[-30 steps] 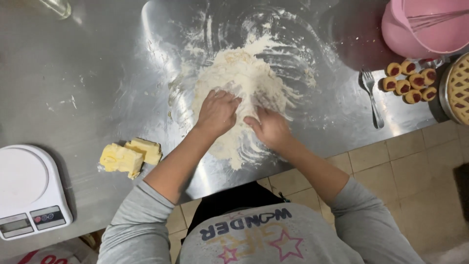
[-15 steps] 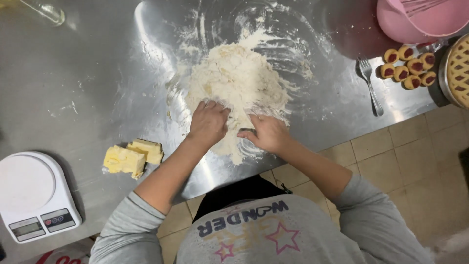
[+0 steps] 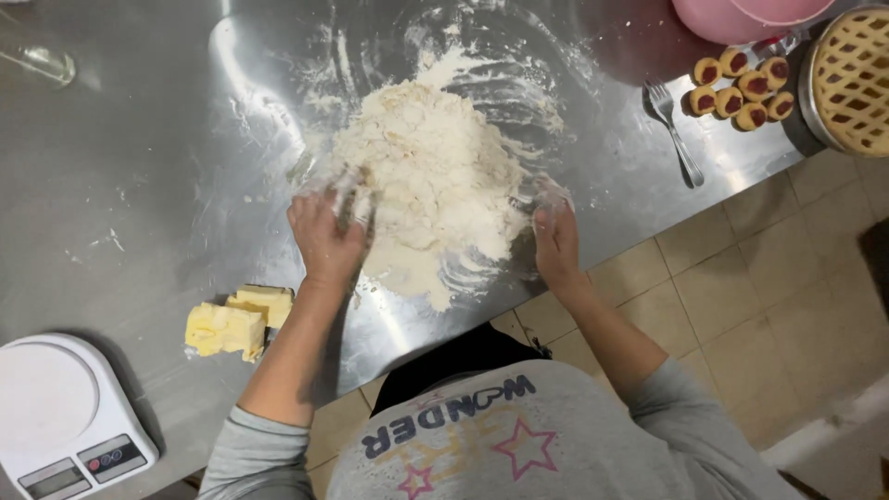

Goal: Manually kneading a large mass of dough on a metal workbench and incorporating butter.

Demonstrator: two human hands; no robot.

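Observation:
A crumbly, floury heap of pale dough (image 3: 428,176) lies on the steel worktop (image 3: 157,167). My left hand (image 3: 326,231) rests against the heap's left side, fingers spread and dusted with flour. My right hand (image 3: 556,236) presses the heap's right side, fingers together and floured too. Neither hand grips anything; both flank the mound. Chunks of yellow butter (image 3: 236,321) sit on the worktop just left of my left forearm.
A white kitchen scale (image 3: 56,421) stands at the near left. A fork (image 3: 674,130), several small jam-filled pastries (image 3: 739,88), a lattice-topped tart in a tin (image 3: 854,79) and a pink bowl (image 3: 741,14) are at the far right. Tiled floor (image 3: 741,306) lies beyond the counter edge.
Both hands moved from the middle top of the dough outward and toward me, now apart on either side of the heap. The camera view has shifted closer.

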